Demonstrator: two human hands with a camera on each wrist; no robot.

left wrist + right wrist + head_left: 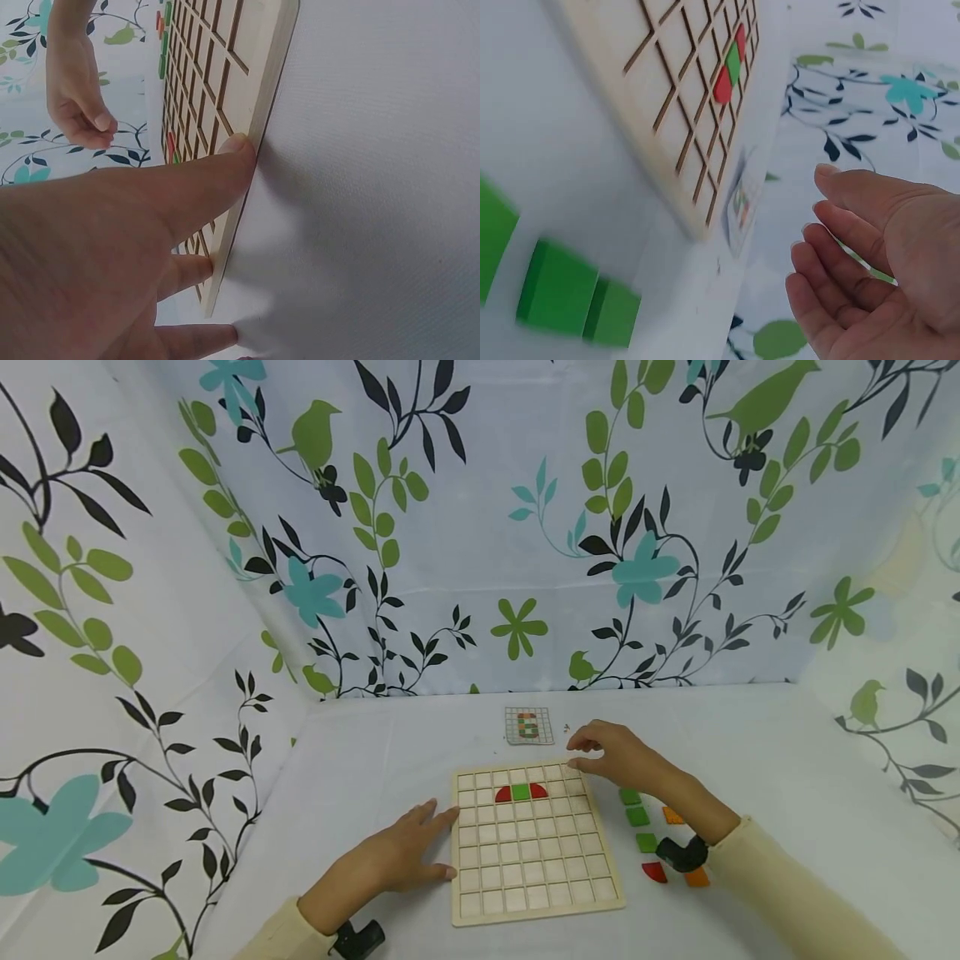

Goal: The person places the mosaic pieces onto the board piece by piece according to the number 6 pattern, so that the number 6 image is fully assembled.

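Note:
A pale wooden grid board (512, 854) lies on the white cloth. Near its top sit a green square (521, 792) and, on either side of it, a red curved piece (503, 795) and another red curved piece (538, 791). My left hand (401, 853) rests against the board's left edge, thumb and fingers spread; in the left wrist view its thumb (238, 145) touches the rim. By the top right corner hovers my right hand (618, 756), fingers loosely bent. The right wrist view shows nothing between that hand's thumb and fingers (829, 255).
Right of the board lie several green squares (637, 816), a red quarter-round piece (655, 872) and orange pieces (697, 877), partly under the right forearm. A small printed pattern card (528, 727) lies beyond the board. Behind hangs a leaf-and-bird patterned cloth (480, 527).

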